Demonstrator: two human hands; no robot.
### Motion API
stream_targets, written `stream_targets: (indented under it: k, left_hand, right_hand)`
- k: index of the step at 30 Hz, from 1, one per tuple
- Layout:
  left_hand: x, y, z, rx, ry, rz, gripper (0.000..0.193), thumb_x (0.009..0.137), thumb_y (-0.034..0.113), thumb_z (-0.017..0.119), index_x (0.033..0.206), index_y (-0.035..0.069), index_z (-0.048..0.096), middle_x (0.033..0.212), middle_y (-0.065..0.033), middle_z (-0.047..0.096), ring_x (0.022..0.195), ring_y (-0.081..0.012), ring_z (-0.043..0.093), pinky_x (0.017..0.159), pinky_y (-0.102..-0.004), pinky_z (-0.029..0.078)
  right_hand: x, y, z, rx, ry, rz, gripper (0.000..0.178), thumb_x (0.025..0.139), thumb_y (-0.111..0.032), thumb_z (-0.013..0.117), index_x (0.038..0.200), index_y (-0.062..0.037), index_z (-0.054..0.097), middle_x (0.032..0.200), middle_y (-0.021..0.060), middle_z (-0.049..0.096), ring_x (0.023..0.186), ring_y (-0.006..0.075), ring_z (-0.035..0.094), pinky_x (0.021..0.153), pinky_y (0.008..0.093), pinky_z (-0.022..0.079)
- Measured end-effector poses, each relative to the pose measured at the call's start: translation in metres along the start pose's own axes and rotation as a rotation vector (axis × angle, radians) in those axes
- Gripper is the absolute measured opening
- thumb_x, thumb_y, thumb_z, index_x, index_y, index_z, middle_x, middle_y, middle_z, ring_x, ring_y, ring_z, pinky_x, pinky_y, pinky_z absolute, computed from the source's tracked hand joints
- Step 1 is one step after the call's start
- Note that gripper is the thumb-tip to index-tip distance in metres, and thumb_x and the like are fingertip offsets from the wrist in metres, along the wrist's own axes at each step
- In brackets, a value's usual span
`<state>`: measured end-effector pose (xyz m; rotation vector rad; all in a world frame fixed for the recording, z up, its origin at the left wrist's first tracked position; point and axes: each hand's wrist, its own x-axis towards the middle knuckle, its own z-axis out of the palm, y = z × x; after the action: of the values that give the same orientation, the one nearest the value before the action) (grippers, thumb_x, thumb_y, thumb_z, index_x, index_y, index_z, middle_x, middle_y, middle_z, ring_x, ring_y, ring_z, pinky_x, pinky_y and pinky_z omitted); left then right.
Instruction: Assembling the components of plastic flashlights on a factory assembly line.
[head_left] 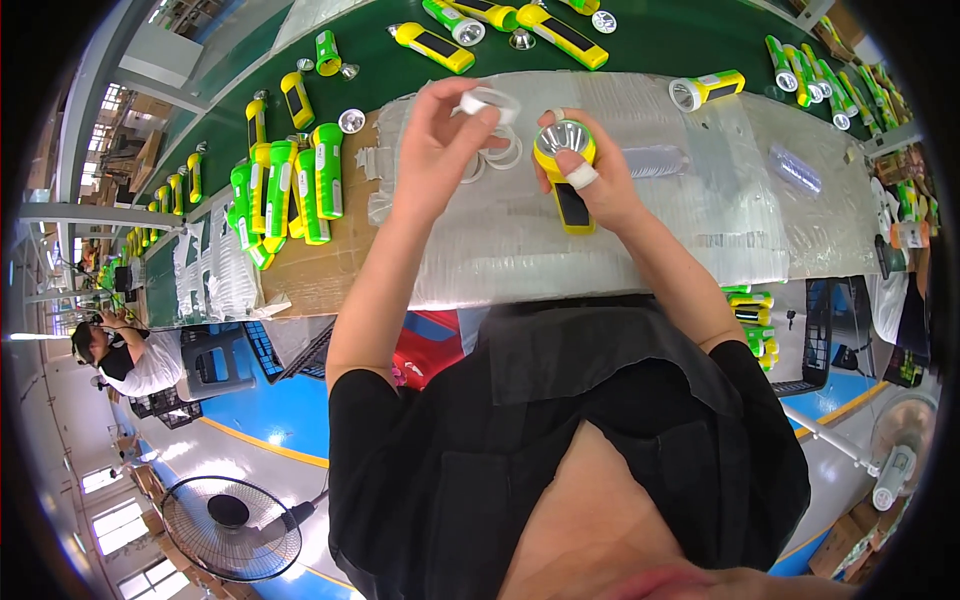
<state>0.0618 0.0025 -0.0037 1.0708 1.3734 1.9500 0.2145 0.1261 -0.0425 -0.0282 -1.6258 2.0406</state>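
Note:
My left hand (440, 135) is closed in a pinch on a white ring (491, 103), raised over the bench. Beneath it, several more white rings (507, 152) lie on the plastic-covered surface. My right hand (597, 180) grips a yellow and green flashlight (575, 212), its silver reflector (563, 140) facing up and a dark panel on its body. The thumb, with a white wrap (581, 177) on it, rests at the reflector's edge. The ring and the flashlight are apart.
A pile of green and yellow flashlights (292, 190) lies at left on cardboard. More flashlights (434, 48) and loose reflectors (522, 40) lie on the green surface beyond. One flashlight (708, 89) is at right, near stacked clear discs (655, 162). A fan (230, 527) stands behind at left.

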Motion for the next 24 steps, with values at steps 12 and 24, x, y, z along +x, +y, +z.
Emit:
stream_targets:
  k: [12, 24]
  left_hand:
    - [-0.016, 0.015, 0.012, 0.728, -0.156, 0.447, 0.029, 0.07, 0.014, 0.084, 0.097, 0.009, 0.074, 0.114, -0.0076, 0.062, 0.098, -0.0193, 0.058, 0.076, -0.0302, 0.047]
    - [-0.012, 0.023, 0.026, 0.804, -0.233, 0.402, 0.037, 0.067, 0.022, 0.086, 0.101, 0.014, 0.073, 0.106, -0.0067, 0.06, 0.091, -0.0234, 0.058, 0.075, -0.035, 0.051]
  right_hand:
    - [0.007, 0.007, 0.009, -0.011, -0.034, -0.039, 0.037, 0.097, -0.024, 0.057, 0.126, -0.0042, 0.047, 0.095, 0.0072, 0.061, 0.072, 0.012, 0.059, 0.064, 0.0263, 0.049]
    - [0.012, -0.025, -0.03, -0.357, -0.088, -0.339, 0.043, 0.085, -0.015, 0.072, 0.124, -0.0063, 0.055, 0.118, 0.0064, 0.065, 0.109, 0.0212, 0.061, 0.094, 0.034, 0.048]
